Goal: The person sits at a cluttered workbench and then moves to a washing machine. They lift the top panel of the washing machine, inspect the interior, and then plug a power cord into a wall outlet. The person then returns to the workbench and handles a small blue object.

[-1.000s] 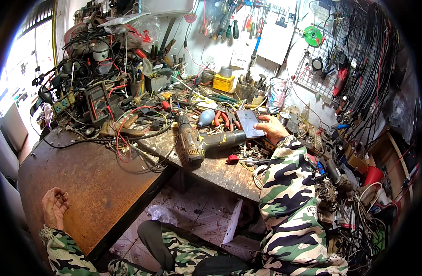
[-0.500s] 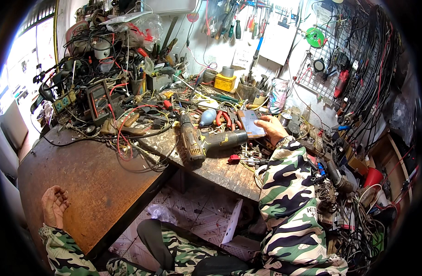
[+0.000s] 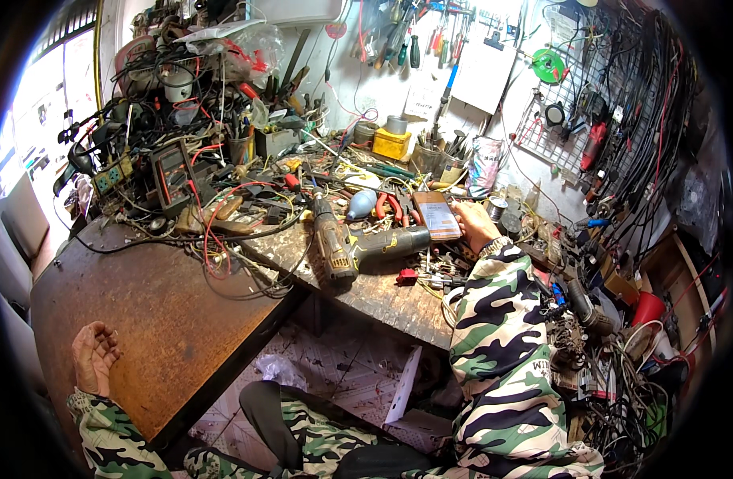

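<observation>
My right hand (image 3: 476, 227) is at the right edge of a smartphone (image 3: 439, 219), its fingers closed about that edge, partly hidden. The phone's lit screen faces me, showing a mostly white page. Just left of it a yellow-and-black cordless drill (image 3: 334, 246) lies on its side, its battery end close to the phone. Red-handled pliers (image 3: 389, 209) and a blue-grey rubber air blower (image 3: 362, 204) are behind the drill. My left hand (image 3: 95, 355) rests at the left of the brown tabletop (image 3: 167, 319), palm turned inward, fingers loosely bent and apart, holding nothing.
Tools, wires and small parts crowd the back of the workbench (image 3: 382, 303). A multimeter (image 3: 172, 184) leans at the left. Cables hang on a wall grid (image 3: 622, 120); more cable (image 3: 622, 375) is heaped at my right. A yellow box (image 3: 391, 144) stands at the back.
My right thumb has moved off the phone's screen to its right edge. The screen has changed from bluish to a mostly white page. My left hand stays put.
</observation>
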